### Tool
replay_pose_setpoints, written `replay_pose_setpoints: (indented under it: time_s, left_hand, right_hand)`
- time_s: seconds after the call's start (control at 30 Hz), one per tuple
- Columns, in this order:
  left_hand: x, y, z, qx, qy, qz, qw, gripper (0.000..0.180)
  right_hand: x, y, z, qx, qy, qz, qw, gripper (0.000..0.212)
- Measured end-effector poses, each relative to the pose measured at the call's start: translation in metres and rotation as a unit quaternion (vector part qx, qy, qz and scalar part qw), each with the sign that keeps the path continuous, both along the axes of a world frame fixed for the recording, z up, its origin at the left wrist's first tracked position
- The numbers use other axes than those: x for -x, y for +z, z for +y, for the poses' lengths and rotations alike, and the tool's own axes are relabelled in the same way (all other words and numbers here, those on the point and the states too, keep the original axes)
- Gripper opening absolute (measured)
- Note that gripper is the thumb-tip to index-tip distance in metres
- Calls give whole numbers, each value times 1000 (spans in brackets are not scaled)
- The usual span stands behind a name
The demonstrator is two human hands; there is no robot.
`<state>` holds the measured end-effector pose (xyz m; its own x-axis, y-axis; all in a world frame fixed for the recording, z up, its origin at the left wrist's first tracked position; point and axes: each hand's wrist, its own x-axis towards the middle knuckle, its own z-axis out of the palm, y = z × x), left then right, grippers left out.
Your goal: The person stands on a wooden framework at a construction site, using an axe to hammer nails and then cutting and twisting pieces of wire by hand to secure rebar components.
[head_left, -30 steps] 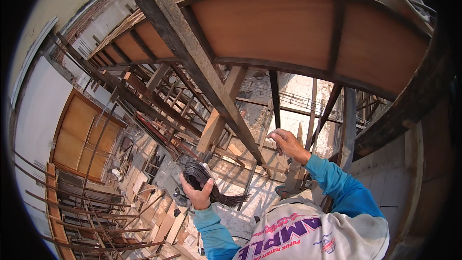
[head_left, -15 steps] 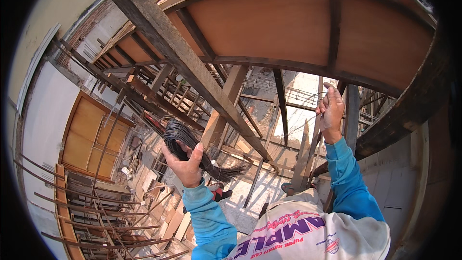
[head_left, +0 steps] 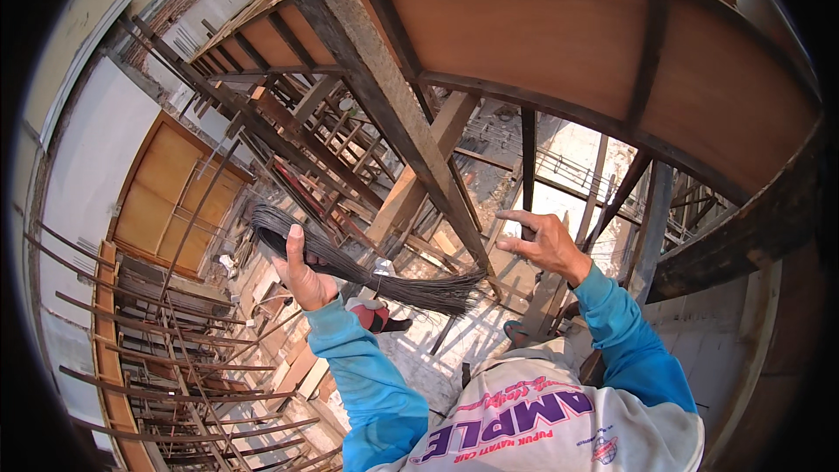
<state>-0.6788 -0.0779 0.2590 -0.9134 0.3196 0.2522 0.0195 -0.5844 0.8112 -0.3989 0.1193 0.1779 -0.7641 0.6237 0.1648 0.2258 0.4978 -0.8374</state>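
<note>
My left hand [head_left: 304,271] grips a folded bundle of thin black tie wire [head_left: 398,288], its thumb standing up beside the looped end. The loose ends of the bundle fan out to the right. Just above and right of those ends is my right hand [head_left: 544,245], thumb and index finger apart and pointing left, the other fingers partly curled; I see nothing between them. A dark wooden beam [head_left: 384,96] slants down in front of both hands.
Across the top runs brown plywood formwork [head_left: 524,35] with dark battens. Long steel bars [head_left: 166,378] jut out at lower left, near an orange-brown door panel [head_left: 175,201]. Far below, timber props and planks [head_left: 297,376] lie about the ground. A thick dark timber [head_left: 725,245] curves along the right.
My right hand has come down and left, from high beside the formwork to near the wire ends. My left hand has shifted left, turning the bundle so it lies more level.
</note>
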Motion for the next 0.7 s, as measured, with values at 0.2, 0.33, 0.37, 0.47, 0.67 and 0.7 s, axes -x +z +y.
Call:
replay_pose_setpoints:
  time_s: [0.2, 0.33, 0.37, 0.47, 0.67, 0.7]
  left_hand:
    - [10, -20, 5, 2, -49, -109, 993, 33]
    - [-4, -23, 20, 21, -66, -103, 992, 27]
    - [-12, -15, 24, 24, -90, -69, 993, 29]
    - [-50, 39, 46, 37, -116, 26, 992, 39]
    - [-96, 168, 115, 75, -280, 346, 892, 106]
    - [-105, 173, 126, 102, -272, 377, 879, 117]
  right_hand:
    - [29, -17, -47, -95, 187, -104, 972, 73]
    - [26, -42, -56, -124, 151, -77, 978, 53]
    - [24, -44, -56, -128, 150, -52, 979, 50]
    - [20, -37, -56, -122, 148, 36, 981, 39]
    - [20, 73, -34, -94, 38, 247, 964, 24]
    - [15, 102, -18, -79, -4, 280, 957, 23]
